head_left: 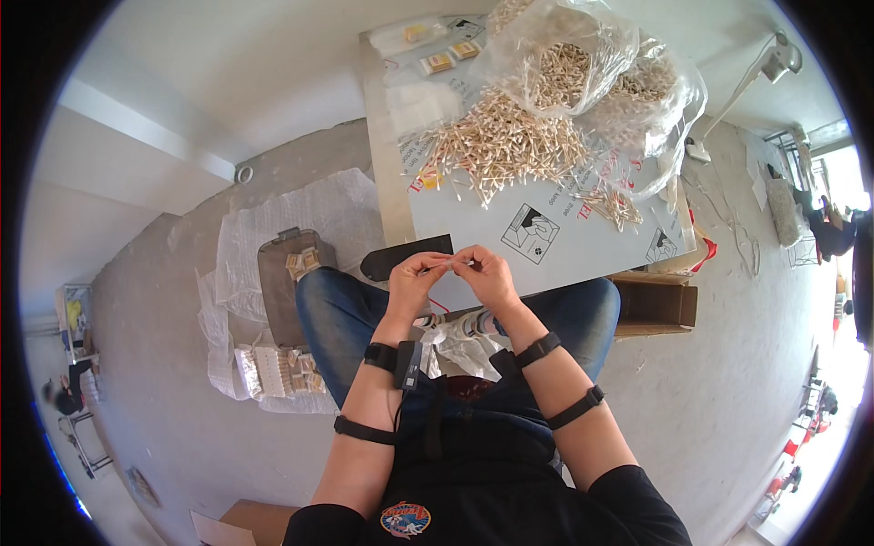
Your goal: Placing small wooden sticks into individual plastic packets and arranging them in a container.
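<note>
My left hand [414, 278] and my right hand [490, 278] meet at the near edge of the table [473, 227]. Their fingertips are pinched together around something small and pale, too small to make out. Beyond them a large heap of cotton swabs [510, 146] with wooden sticks and white tips spreads over the tabletop. Two clear plastic bags, one nearer the middle [587, 50] and one to its right [674, 118], hold more swabs. Right of the heap lies a small loose bunch of swabs [617, 207]. A black flat piece [405, 257] lies beside my left hand.
Small packs of swabs [437, 63] and clear plastic sleeves [423, 105] lie at the table's far left. On the floor at left are a grey bin [278, 273], bubble wrap [246, 237] and stacked packs [273, 371]. An open cardboard box [655, 305] stands by my right knee.
</note>
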Tool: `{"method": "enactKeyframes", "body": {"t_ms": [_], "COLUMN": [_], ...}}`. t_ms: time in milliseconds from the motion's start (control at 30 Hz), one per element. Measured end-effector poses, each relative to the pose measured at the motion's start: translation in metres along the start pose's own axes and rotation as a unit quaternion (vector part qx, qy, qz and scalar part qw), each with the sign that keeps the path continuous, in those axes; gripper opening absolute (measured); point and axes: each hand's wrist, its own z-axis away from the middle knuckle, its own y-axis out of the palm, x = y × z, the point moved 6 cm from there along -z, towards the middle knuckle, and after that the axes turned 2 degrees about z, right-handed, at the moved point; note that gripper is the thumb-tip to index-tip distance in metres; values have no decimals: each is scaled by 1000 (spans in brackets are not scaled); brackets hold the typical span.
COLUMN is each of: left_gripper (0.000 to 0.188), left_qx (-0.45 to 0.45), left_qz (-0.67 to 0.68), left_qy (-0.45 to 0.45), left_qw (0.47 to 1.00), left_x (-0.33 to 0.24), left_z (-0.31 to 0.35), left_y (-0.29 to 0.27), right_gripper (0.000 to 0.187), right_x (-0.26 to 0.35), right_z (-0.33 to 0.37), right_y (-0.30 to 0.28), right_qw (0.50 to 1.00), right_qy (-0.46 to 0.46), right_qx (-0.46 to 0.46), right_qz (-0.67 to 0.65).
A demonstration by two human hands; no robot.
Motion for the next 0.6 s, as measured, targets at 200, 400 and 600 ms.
{"method": "enactKeyframes", "body": {"t_ms": [200, 400, 600], "left_gripper": [9, 10, 15], "left_qx": [-20, -56, -68], "left_qz": [44, 33, 21], "left_qy": [-29, -10, 20], "left_qw": [998, 998, 997], "left_x": [4, 11, 14], "left_z": [6, 11, 12], "left_y": [5, 4, 10], "right_gripper": [12, 14, 14], "right_x": [6, 5, -8], "right_z": [5, 8, 9], "right_y": [1, 3, 9], "right_qw": [998, 996, 998], "right_qy": [-9, -10, 16], "right_qx": [-23, -36, -43], "right_qz": [61, 76, 32]}}
